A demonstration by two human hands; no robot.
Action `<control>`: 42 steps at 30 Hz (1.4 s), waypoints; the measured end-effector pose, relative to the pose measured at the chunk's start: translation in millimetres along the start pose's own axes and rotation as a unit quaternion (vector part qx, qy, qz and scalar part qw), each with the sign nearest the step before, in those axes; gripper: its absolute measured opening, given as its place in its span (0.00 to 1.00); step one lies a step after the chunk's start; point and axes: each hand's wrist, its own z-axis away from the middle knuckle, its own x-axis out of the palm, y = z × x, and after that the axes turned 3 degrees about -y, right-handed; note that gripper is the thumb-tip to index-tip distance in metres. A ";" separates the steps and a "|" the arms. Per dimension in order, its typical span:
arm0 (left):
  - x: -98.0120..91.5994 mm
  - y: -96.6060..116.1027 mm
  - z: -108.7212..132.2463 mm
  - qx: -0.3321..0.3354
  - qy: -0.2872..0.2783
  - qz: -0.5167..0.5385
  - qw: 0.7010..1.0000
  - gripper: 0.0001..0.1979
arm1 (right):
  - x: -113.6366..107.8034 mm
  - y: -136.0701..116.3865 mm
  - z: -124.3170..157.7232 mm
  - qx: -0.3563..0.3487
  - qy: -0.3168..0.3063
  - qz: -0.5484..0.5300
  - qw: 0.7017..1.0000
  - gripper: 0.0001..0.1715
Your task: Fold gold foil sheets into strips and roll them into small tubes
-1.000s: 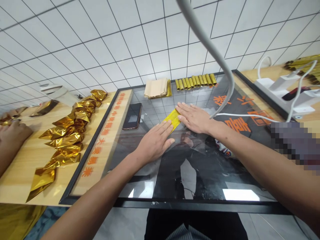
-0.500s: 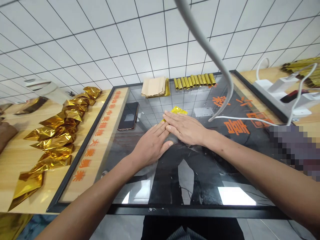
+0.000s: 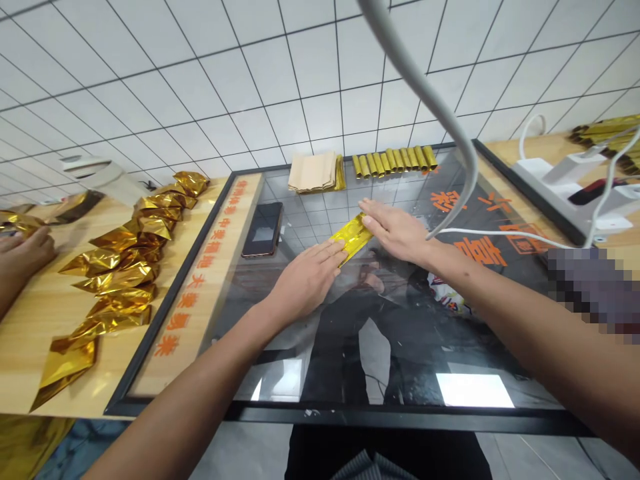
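Note:
A folded gold foil strip [image 3: 353, 235] lies on the black glass-topped panel [image 3: 400, 333] in the middle of the view. My left hand [image 3: 306, 280] lies flat with stretched fingers, its fingertips on the strip's near end. My right hand [image 3: 397, 231] is flat too, fingers together, pressing the strip's far right edge. Neither hand grips anything.
A dark phone [image 3: 263, 229] lies left of the strip. A stack of tan paper [image 3: 313, 172] and a row of gold rolls [image 3: 393, 161] sit at the panel's far edge. Gold foil pouches [image 3: 123, 267] line the wooden table; another person's hand [image 3: 23, 253] rests far left. A grey cable [image 3: 430, 100] hangs overhead.
My right hand slid from on top of the strip back to its right side, uncovering the gold strip. The left hand stayed at its near end. The other person's hand returned at the left.

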 end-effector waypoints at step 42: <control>-11.4 19.6 -12.2 0.043 0.036 0.089 0.994 0.15 | -16.5 -44.7 27.0 -0.144 -0.119 -0.110 0.976 0.32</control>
